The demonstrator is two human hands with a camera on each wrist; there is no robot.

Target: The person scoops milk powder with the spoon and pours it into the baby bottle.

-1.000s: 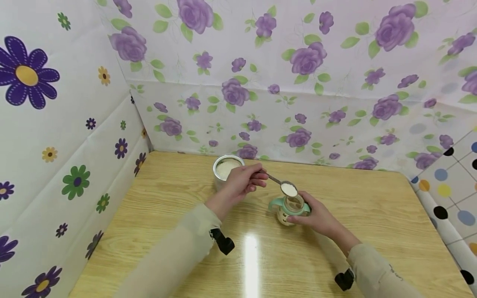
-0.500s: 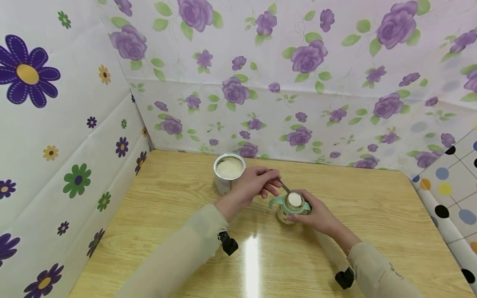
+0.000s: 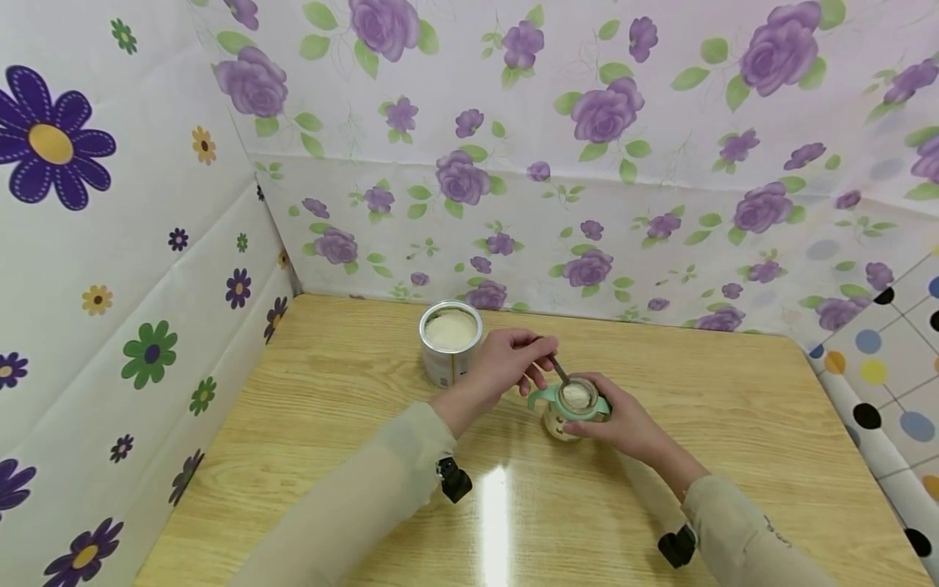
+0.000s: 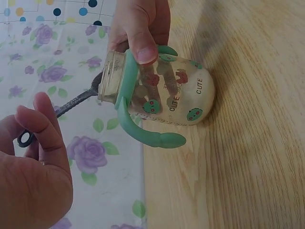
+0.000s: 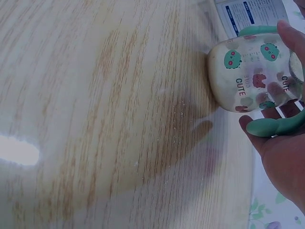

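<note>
My left hand (image 3: 508,365) pinches the handle of a dark metal spoon (image 4: 76,101), whose bowl is inside the mouth of a baby bottle. Pale powder (image 3: 576,396) shows at that mouth. The clear bottle (image 4: 186,93) has a mint-green collar with two side handles, small cartoon prints and the word CUTE. It stands upright on the table with its cap off. My right hand (image 3: 619,417) grips it from the right, thumb in front and fingers behind. In the right wrist view, the bottle (image 5: 252,71) sits partly behind that hand's fingers.
An uncovered silver tin (image 3: 442,367) of pale powder stands behind my left forearm, near the back edge of the wooden table (image 3: 352,359). A flowered cloth (image 3: 411,204) hangs behind the table, with another patterned sheet (image 3: 183,318) along the left side.
My left hand has moved right, bringing the spoon from above the bottle down into its mouth. The heaped powder on the spoon has shrunk. My right hand keeps its grip on the bottle.
</note>
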